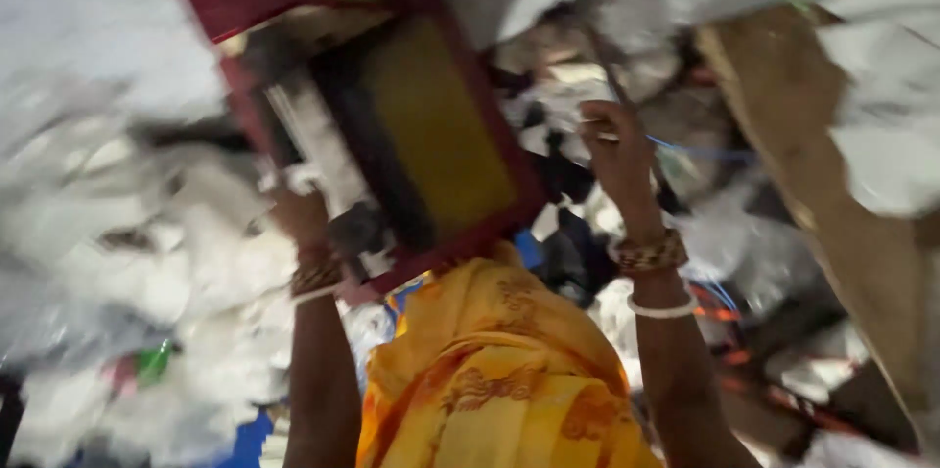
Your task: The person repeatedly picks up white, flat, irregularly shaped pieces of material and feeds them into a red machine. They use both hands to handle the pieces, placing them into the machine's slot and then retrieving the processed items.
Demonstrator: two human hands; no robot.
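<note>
Your left hand [299, 213] holds the flat red-framed rectangular panel with a yellow face [392, 106] by its lower corner, fingers closed, raised over heaped white plastic scraps [147, 262]. It looks stiff and bulky; support its frame. Your right hand [617, 150] pinches a thin stick [599, 57].

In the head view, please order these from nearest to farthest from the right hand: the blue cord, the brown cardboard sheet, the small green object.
From the right hand:
1. Thin blue cord, just right of the hand.
2. Brown cardboard sheet, farther out at the right edge.
3. Small green object, far across at lower left, in the white plastic scraps.
</note>
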